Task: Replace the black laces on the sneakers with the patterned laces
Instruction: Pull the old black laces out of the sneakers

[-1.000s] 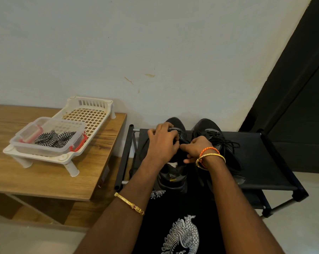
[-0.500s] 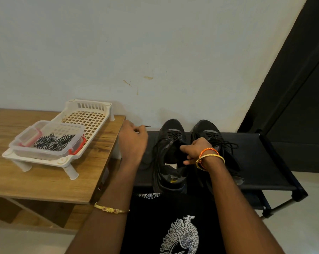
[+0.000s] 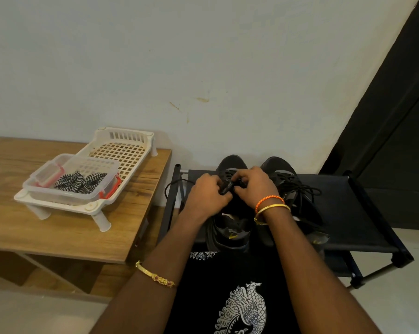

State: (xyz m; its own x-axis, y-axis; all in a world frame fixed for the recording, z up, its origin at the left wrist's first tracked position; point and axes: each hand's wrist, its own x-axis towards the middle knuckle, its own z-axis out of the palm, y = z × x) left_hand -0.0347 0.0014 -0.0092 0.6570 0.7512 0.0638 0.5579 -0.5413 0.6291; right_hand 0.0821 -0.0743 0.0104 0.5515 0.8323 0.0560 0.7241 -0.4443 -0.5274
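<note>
Two black sneakers stand side by side on a black shoe rack (image 3: 348, 213). Over the lacing of the left sneaker (image 3: 230, 227) my left hand (image 3: 207, 197) and my right hand (image 3: 254, 185) meet, fingers pinching its black lace (image 3: 173, 185). A loose loop of that lace trails off to the left over the rack's edge. The right sneaker (image 3: 290, 186) keeps its black lace tied. The black-and-white patterned laces (image 3: 79, 184) lie in a clear plastic box (image 3: 47, 189) on the wooden table.
The clear box sits in a white slatted tray (image 3: 129, 150) on legs, on the wooden table (image 3: 47, 235) left of the rack. A pale wall stands behind, a dark door (image 3: 396, 116) at right. My black printed shirt fills the bottom middle.
My left hand, which had pulled the lace out to the left half a second ago, has come back to the left sneaker's lacing. My right hand shifted up to meet it.
</note>
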